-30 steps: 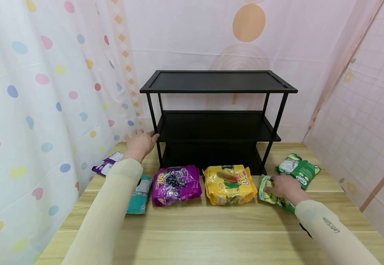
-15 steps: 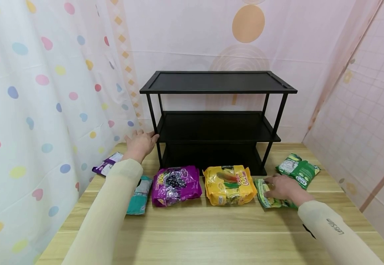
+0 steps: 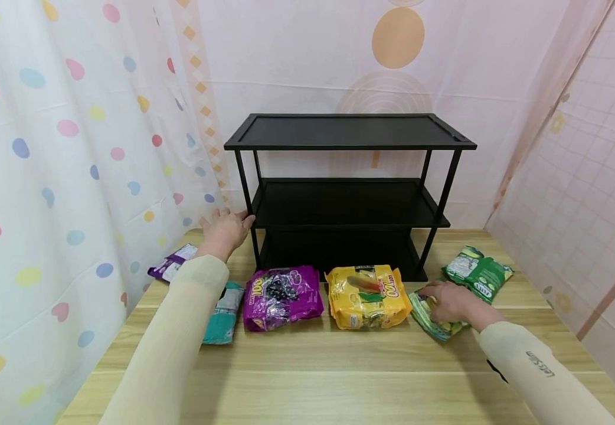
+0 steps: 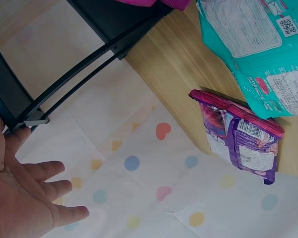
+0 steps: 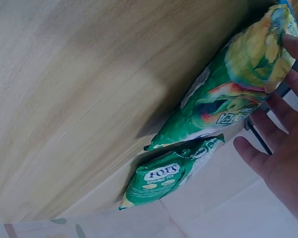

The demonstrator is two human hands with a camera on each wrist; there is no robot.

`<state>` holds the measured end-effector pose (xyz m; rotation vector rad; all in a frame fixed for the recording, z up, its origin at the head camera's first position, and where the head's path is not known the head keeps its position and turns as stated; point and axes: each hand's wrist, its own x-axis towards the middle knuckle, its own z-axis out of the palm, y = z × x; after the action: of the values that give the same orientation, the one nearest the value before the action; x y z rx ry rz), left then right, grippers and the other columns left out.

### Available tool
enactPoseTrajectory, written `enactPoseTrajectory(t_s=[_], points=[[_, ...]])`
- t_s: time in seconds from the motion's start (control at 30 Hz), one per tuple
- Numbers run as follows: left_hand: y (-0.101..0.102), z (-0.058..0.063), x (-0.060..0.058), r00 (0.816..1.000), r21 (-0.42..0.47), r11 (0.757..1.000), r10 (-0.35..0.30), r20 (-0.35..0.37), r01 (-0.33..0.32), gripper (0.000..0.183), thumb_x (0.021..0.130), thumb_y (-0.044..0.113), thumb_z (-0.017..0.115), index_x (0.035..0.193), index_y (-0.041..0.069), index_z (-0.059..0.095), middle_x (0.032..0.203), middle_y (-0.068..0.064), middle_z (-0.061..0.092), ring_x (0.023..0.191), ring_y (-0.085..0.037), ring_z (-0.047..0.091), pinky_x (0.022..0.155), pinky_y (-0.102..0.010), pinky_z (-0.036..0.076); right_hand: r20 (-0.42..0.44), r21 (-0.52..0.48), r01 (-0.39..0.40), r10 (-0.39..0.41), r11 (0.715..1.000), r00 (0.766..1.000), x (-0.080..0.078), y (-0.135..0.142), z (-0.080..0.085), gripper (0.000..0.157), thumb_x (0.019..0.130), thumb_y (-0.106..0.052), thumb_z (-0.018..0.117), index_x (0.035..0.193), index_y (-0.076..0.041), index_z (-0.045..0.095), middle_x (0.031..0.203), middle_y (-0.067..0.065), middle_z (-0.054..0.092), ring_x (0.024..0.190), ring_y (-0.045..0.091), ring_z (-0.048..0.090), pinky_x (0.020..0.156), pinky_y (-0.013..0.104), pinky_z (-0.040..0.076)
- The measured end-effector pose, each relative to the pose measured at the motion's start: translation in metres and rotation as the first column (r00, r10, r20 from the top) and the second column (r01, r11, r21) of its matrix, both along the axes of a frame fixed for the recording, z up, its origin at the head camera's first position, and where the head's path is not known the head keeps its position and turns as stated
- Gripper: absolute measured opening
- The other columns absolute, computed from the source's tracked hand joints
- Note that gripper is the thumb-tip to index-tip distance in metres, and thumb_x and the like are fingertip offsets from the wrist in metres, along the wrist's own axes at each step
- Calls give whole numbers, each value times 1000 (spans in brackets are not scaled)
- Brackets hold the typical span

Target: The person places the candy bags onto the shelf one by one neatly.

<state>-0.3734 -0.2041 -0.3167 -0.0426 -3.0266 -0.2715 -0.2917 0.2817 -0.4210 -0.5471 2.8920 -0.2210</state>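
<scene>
My left hand (image 3: 224,232) rests its fingertips against the left post of the black shelf rack (image 3: 350,133); its other fingers are spread in the left wrist view. My right hand (image 3: 457,302) holds a green snack bag (image 3: 428,319) with yellow fruit pictures, low over the wooden table. In the right wrist view, the thumb lies on the printed front of this bag (image 5: 238,84), near one end. Behind the right hand lies another green bag (image 3: 483,274), marked FOX'S (image 5: 161,173). A yellow snack pack (image 3: 367,298) lies left of the held bag.
A purple pack (image 3: 283,298) lies before the rack. At the left are a teal bag (image 3: 222,316) and a small purple bag (image 4: 243,136), partly hidden by the left arm in the head view. Curtains (image 3: 100,147) enclose the wooden table (image 3: 307,378).
The bag under my right hand has turned, its left end swinging toward the table's front. The right hand shifted slightly. My left hand keeps its place on the post.
</scene>
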Motion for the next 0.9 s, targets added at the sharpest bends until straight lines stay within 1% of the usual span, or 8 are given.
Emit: enactPoseTrajectory(t_s=[0.13, 0.23, 0.3, 0.4, 0.5, 0.57, 0.63, 0.9], points=[[0, 0, 0, 1000, -1, 1000, 0, 0, 0, 56, 108, 43, 29, 150, 8, 43, 152, -36, 27, 143, -53, 15, 106, -76, 6, 8, -28, -37, 37, 999, 999, -1, 2, 1, 56, 72, -2, 69, 129, -6, 64, 138, 24, 52, 124, 50, 49, 93, 63, 43], [-1, 0, 0, 1000, -1, 1000, 1, -1, -1, 56, 108, 43, 29, 150, 8, 43, 152, -36, 27, 142, -53, 15, 106, -76, 6, 3, -73, -12, 12, 997, 1000, -1, 2, 0, 50, 78, -5, 67, 128, -4, 64, 136, 25, 54, 125, 49, 49, 96, 62, 42], [-1, 0, 1, 1000, 0, 1000, 1, -1, -1, 56, 108, 43, 29, 150, 8, 43, 152, -36, 27, 142, -53, 15, 106, -76, 6, -20, -97, 28, -30, 995, 999, 0, 2, 0, 43, 87, -12, 65, 128, 0, 62, 133, 27, 56, 124, 50, 49, 98, 61, 41], [-2, 0, 1, 1000, 4, 1000, 1, -5, -1, 57, 108, 44, 29, 149, 8, 44, 152, -35, 28, 143, -53, 15, 106, -76, 6, -72, -92, 135, -142, 987, 987, 0, 1, -1, 47, 97, -28, 60, 130, 6, 59, 130, 32, 56, 122, 52, 49, 96, 62, 42], [-2, 1, 1, 1000, 2, 1000, 1, -4, -1, 57, 108, 44, 29, 149, 8, 44, 151, -35, 28, 142, -52, 16, 106, -76, 6, -101, -45, 244, -247, 969, 964, -1, 0, -1, 59, 99, -39, 58, 131, 10, 56, 130, 37, 53, 120, 55, 48, 92, 64, 44], [-2, 1, 1, 1000, 2, 1000, 1, -3, -1, 57, 108, 44, 29, 149, 8, 44, 152, -35, 28, 143, -52, 16, 106, -76, 6, -102, -15, 287, -287, 958, 953, -1, -1, -2, 63, 99, -43, 57, 131, 10, 55, 129, 37, 53, 118, 55, 49, 89, 64, 45], [-2, 1, 1, 1000, 1, 1000, -1, 0, 1, 58, 108, 45, 29, 149, 7, 44, 152, -36, 28, 143, -53, 16, 106, -76, 6, -95, 4, 299, -297, 954, 950, 0, -1, -3, 64, 98, -45, 57, 130, 10, 56, 128, 38, 53, 117, 55, 50, 88, 64, 46], [-3, 2, 3, 1000, -1, 1000, 1, -6, -1, 56, 108, 44, 29, 149, 8, 44, 151, -35, 29, 142, -52, 16, 106, -76, 7, -81, 37, 273, -270, 961, 960, 6, -4, -5, 63, 97, -44, 58, 130, 10, 56, 122, 36, 54, 113, 53, 52, 85, 63, 47]])
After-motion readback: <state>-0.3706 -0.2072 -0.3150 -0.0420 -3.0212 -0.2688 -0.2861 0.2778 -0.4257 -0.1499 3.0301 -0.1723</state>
